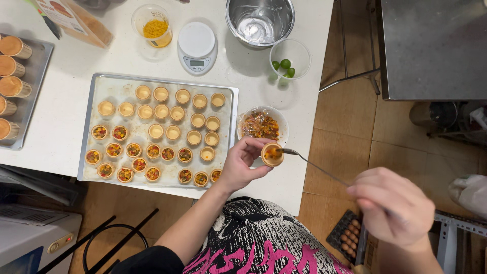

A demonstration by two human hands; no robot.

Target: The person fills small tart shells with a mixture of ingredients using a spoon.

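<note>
cup [272, 153] sits pinched in the left hand [242, 165] over the counter edge, part filled; right hand [391, 205] grips a spoon [314, 165] by its handle, tip at the cup's rim; just beyond, the filling bowl [263, 125] is far from spent; on the tray [99, 83] the near rows hold filled cups [133, 149], the far rows empty cups [176, 112], so by my judgement roughly half remain; scale [197, 46], lime bowl [290, 58] and steel bowl [259, 21] stand furthest.

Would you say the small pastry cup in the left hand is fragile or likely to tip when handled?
The pastry cup looks thin-walled, so probably crumbly if the left hand squeezes. It seems light. With filling heaped inside from the spoon, it may spill if tilted.
</note>
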